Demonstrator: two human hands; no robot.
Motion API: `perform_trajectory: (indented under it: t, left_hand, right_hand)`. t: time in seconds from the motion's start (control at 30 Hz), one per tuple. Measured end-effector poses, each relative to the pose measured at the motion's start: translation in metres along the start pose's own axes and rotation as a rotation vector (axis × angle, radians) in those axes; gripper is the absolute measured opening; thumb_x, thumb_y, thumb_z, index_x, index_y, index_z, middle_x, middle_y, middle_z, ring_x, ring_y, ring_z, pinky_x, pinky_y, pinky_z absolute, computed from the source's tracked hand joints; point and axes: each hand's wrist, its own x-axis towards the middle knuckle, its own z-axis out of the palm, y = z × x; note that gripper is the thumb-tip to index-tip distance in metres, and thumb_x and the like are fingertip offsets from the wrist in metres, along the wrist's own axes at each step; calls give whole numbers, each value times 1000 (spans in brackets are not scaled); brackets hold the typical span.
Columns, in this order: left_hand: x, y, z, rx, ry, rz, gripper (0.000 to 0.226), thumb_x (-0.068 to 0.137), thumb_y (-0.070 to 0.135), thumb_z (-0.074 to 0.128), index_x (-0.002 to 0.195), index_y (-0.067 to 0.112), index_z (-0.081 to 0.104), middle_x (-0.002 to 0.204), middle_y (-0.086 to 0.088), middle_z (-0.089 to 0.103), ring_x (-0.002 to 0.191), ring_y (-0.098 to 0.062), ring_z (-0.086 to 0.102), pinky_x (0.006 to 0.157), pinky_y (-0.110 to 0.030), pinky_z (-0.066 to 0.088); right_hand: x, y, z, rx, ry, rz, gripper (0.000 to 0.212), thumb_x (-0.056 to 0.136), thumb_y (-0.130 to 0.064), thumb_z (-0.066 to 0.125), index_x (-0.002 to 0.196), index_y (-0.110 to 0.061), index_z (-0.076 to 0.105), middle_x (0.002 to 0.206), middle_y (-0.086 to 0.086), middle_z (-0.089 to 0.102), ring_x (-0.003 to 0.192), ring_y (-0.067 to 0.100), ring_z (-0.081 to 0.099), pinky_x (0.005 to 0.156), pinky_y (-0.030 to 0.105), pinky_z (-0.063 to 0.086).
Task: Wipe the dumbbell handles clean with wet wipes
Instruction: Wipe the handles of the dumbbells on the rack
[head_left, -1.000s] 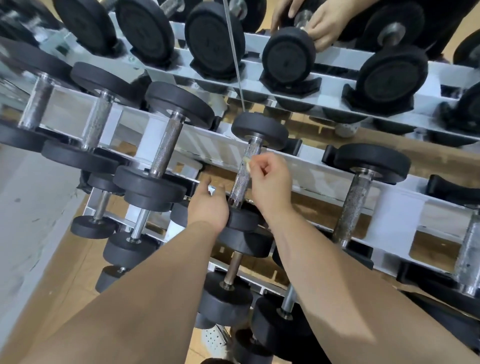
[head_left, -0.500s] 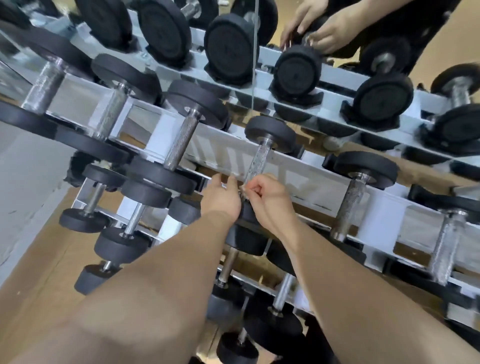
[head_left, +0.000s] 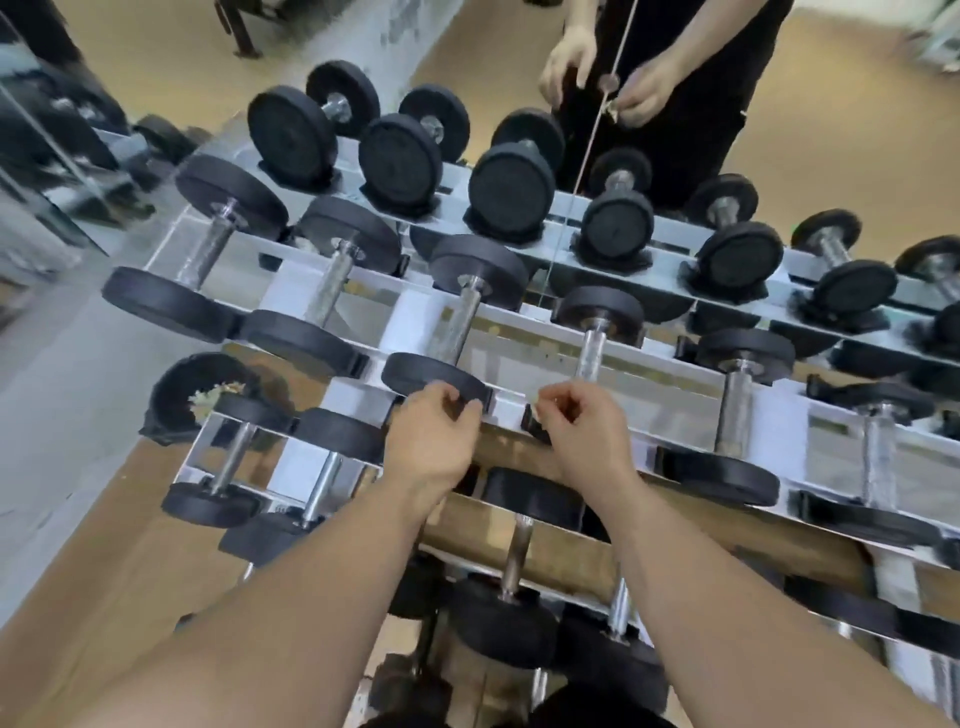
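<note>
Black-headed dumbbells with knurled steel handles lie in rows on a silver rack (head_left: 675, 400). My right hand (head_left: 582, 431) pinches a small crumpled wet wipe (head_left: 543, 408) just below the handle (head_left: 591, 353) of one middle-row dumbbell, without touching it. That dumbbell's near head is mostly hidden behind this hand. My left hand (head_left: 431, 436) hovers with loosely curled fingers in front of the near head (head_left: 431, 376) of the neighbouring dumbbell, whose handle (head_left: 460, 325) is bare. I cannot tell if the fingertips touch that head.
A mirror behind the rack repeats the dumbbells and shows a person in black (head_left: 675, 104) with both hands raised. A black-lined bin (head_left: 171, 395) with crumpled scraps stands at the rack's left end. Lower rack tiers hold smaller dumbbells (head_left: 514, 551).
Both hands have come off the dumbbell handle and drawn back toward me. The right hand keeps the wipe. The view has tilted upward, showing more of the mirror.
</note>
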Motion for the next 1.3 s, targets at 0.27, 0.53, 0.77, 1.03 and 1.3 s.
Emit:
perform_trajectory:
  t: [0.27, 0.53, 0.77, 1.03, 1.3]
  left_hand:
    - [47, 4, -16, 112, 230, -99, 40, 96, 44, 56, 123, 14, 62, 123, -13, 57, 116, -35, 51, 98, -43, 44]
    - [135, 16, 10, 9, 206, -556, 74, 100, 60, 17, 140, 11, 55, 140, -19, 57, 129, -38, 51, 106, -47, 37]
    - [132, 14, 18, -20, 347, -477, 66, 107, 46, 17, 121, 4, 66, 125, -21, 65, 117, -41, 56, 103, -47, 41]
    - [134, 11, 20, -44, 391, -494, 53, 105, 36, 24, 104, 7, 68, 112, -22, 68, 107, -42, 58, 90, -45, 44]
    - [131, 12, 22, -62, 403, -526, 57, 101, 45, 22, 143, 18, 52, 128, -17, 65, 120, -41, 53, 96, -50, 46]
  right_hand:
    - [49, -9, 23, 15, -179, -29, 8, 94, -26, 62, 92, -29, 69, 89, -7, 65, 83, 10, 62, 79, 33, 56]
    - [108, -3, 39, -2, -194, -37, 5, 94, -25, 67, 91, -26, 71, 79, -8, 64, 73, 5, 59, 68, 20, 46]
    - [171, -19, 84, -70, -165, -170, 13, 94, -25, 66, 101, -23, 77, 93, -8, 61, 84, 0, 56, 79, 8, 40]
    - [170, 5, 113, -117, -110, -299, 13, 91, -17, 72, 101, -15, 80, 86, -4, 61, 80, 3, 54, 80, 3, 38]
    - [179, 3, 115, -256, -234, -496, 12, 92, -16, 66, 89, -15, 78, 79, 4, 60, 74, 24, 60, 73, 32, 52]
